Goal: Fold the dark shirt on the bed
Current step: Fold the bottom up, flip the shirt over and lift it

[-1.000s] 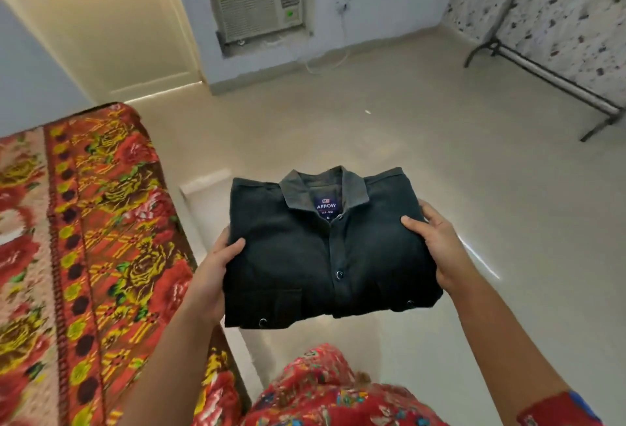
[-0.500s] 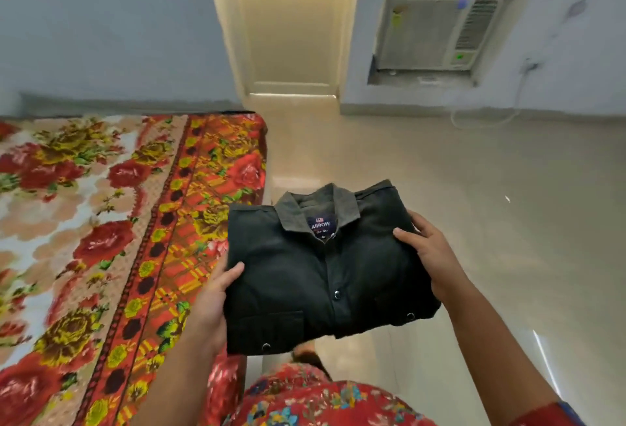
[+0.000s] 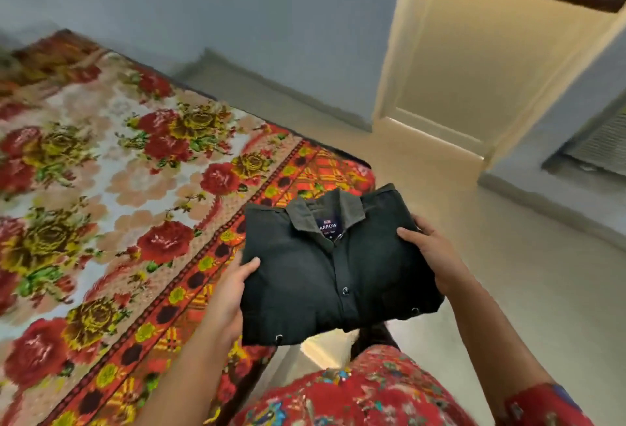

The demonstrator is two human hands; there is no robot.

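With the dark shirt (image 3: 325, 276) already folded, the left hand (image 3: 230, 293) and right hand (image 3: 430, 249) grip its sides, thumbs on top, and it likely needs laying flat on the bed (image 3: 101, 188).

Red floral garment (image 3: 359, 395); matching short sleeve (image 3: 542, 407), blue patch.

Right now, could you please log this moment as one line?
dark shirt: folded, held up | left hand: grips left edge | right hand: grips right edge | bed: at left
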